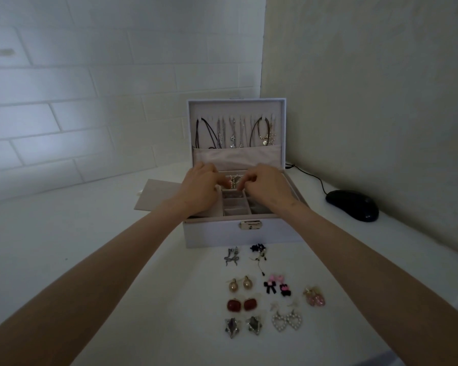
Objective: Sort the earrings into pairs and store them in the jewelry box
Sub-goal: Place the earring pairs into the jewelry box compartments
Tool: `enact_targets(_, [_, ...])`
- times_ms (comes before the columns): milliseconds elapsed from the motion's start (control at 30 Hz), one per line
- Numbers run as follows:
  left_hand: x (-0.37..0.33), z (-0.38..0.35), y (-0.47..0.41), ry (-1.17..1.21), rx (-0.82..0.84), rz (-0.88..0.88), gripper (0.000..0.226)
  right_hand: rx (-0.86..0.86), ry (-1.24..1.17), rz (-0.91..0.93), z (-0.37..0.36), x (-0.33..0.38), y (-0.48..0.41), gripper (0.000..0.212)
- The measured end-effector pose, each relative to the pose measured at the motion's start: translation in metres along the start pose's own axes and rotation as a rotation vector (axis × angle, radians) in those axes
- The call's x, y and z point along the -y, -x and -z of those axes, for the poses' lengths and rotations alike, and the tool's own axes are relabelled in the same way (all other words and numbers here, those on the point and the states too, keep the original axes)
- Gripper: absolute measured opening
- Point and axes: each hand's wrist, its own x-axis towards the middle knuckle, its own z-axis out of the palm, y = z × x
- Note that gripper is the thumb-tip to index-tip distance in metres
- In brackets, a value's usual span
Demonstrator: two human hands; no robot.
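Left hand [200,187] and right hand [267,186] hover over the open jewelry box [222,233], fingers curled, apparently pinching 2 silver earrings [233,180] to seat them in a compartment. Other sorted pairs [234,305] wait on the table [77,228] just in front.

Jewelry box [212,233] pale lilac outside, lining [236,157] beige-pink; clasp [250,225] silver. Wall tiles [64,101] white, brick pattern; side wall [368,88] plain cream. Computer mouse [352,205] black. Table [117,260] white. Square earrings [234,305] dark red, round earrings [232,285] gold, heart earrings [287,322] white-beaded, bow earrings [269,287] pink and black, star earrings [232,327] grey, snake earrings [231,257] silver
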Motion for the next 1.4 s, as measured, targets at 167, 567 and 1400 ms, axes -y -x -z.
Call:
enact_targets(167, [0.0, -0.004, 0.002, -0.024, 0.057, -0.036, 0.047, 0.132, 0.089, -0.001, -0.001, -0.001, 0.003, 0.03])
enact_targets(567, [-0.029, -0.004, 0.073, 0.028, -0.408, -0.322, 0.009, -0.009, -0.197, 0.137, 0.029, -0.009, 0.074, 0.004])
enact_targets(1400, [-0.023, -0.046, 0.104, -0.14, -0.24, -0.213, 0.019, 0.145, 0.119, 0.178, -0.027, -0.007, 0.092, 0.014])
